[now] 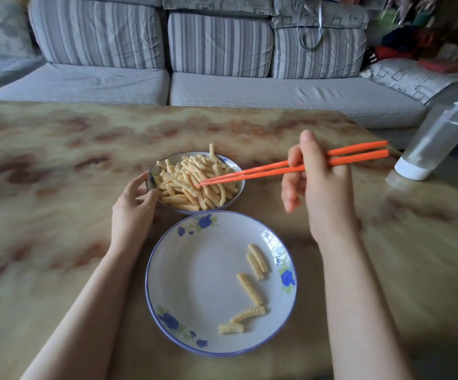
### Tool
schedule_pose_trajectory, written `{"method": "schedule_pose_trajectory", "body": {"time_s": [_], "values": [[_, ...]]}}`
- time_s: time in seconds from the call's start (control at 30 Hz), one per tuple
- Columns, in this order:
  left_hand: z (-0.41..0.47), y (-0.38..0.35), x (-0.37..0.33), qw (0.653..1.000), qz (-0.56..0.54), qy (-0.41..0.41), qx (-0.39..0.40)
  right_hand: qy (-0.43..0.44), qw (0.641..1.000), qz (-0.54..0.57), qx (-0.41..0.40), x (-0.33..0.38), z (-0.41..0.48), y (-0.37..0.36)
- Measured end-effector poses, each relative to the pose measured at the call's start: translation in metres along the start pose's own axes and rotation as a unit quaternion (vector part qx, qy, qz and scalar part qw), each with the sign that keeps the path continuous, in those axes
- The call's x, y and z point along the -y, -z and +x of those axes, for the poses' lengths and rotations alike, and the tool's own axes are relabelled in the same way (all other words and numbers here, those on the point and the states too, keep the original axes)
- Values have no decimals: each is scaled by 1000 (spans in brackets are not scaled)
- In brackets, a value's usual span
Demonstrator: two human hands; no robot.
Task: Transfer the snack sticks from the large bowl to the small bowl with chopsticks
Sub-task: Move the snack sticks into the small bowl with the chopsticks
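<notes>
Judging by the heap, the job looks nearly done: the small bowl [229,163], at the table's [57,174] middle, is piled with snack sticks [189,185], while five remain in the large bowl [194,270] toward the near edge. The right hand [321,187] grips the chopsticks [277,170], their tips over the heap; whether they pinch a stick I cannot tell. The left hand [134,207] holds the small bowl's left rim.
</notes>
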State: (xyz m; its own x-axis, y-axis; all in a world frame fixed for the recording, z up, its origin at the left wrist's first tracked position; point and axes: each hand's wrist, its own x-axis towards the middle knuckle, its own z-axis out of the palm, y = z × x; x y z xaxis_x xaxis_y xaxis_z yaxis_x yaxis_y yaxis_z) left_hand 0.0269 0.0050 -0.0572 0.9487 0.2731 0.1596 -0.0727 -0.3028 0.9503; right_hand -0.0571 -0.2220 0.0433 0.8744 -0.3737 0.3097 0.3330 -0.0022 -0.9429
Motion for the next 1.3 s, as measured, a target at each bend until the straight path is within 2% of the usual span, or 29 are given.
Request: {"method": "schedule_pose_trajectory", "body": {"time_s": [0.3,0.63,0.9,1.13,1.3], "values": [[0,0,-1,1000,9,-5,0,-40,987,-123,97,30,-8,55],[-2,1,-3,1000,15,-5,2,-33,980,-174,95,40,-13,65],[-2,0,-2,1000,6,-1,3,-63,971,-206,105,36,-13,66],[0,0,0,1000,2,-2,5,-59,981,-175,52,30,-10,56],[1,1,2,1000,6,-4,3,-7,998,-63,-30,25,-7,43]]}}
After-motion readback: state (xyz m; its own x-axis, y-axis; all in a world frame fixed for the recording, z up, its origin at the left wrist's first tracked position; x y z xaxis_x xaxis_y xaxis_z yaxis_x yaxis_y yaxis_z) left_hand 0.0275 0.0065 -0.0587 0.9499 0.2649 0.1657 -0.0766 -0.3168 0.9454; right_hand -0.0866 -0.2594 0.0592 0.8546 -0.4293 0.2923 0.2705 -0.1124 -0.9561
